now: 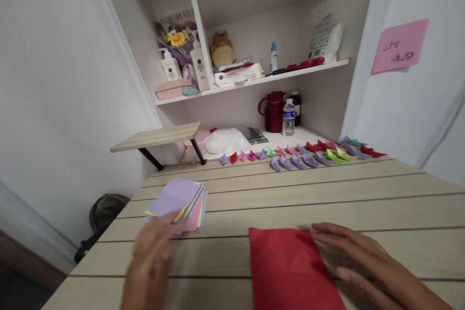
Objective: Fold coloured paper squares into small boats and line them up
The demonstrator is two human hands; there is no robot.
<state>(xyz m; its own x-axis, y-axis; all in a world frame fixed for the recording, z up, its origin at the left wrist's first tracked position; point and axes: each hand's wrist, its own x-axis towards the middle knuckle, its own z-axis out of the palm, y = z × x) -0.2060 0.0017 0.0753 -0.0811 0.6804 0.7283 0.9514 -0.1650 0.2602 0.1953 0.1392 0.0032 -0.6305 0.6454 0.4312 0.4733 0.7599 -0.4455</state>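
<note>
A red sheet of paper (290, 266) with faint creases lies in front of me, its lower edge cut off by the frame. My right hand (363, 261) is open at the sheet's right side, fingers stretched, the fingertips at its upper right corner. Over to the left, my left hand (154, 252) is smeared by motion at the near edge of a fanned stack of coloured paper (174, 196), lilac on top with yellow and pink below. Whether its fingers grip any sheet cannot be made out.
Several small folded paper boats (298, 162) stand in rows along the table's (232, 213) far edge. A small raised wooden shelf (163, 134) stands at the back left. Behind are a dark red jug (274, 112), a water bottle (288, 118) and a white plastic bag (227, 140).
</note>
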